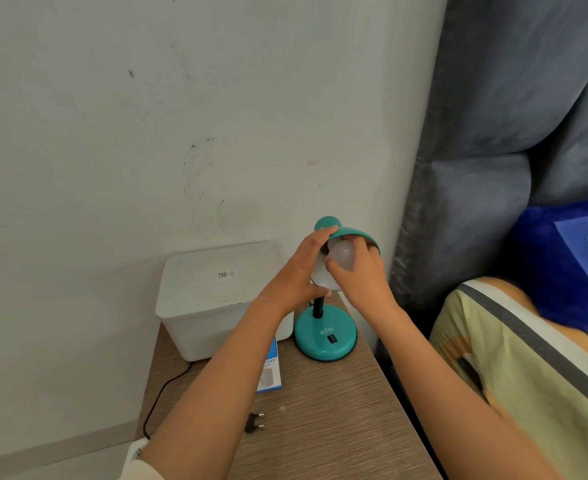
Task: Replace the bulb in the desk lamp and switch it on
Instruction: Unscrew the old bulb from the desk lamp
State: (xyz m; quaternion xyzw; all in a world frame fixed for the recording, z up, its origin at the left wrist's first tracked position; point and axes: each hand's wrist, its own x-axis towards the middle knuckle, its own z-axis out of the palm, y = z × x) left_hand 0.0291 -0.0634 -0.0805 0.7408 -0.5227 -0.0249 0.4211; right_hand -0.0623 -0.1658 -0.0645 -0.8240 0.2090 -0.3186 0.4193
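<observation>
A teal desk lamp stands on its round base [325, 337] at the back of a wooden bedside table [320, 420]. A black rocker switch [332, 338] sits on the base. My left hand [297, 271] grips the left rim of the tilted teal shade [349, 232]. My right hand [358, 275] wraps its fingers around a white bulb [341, 255] at the mouth of the shade. Whether the bulb is seated in the socket is hidden. The lamp's black plug [254, 421] lies loose on the table.
A white lidded plastic box [216, 299] stands left of the lamp against the wall. A blue and white bulb carton [270, 370] lies under my left forearm. A bed with a striped pillow [528, 368] and a blue cushion [569, 258] borders the table's right edge.
</observation>
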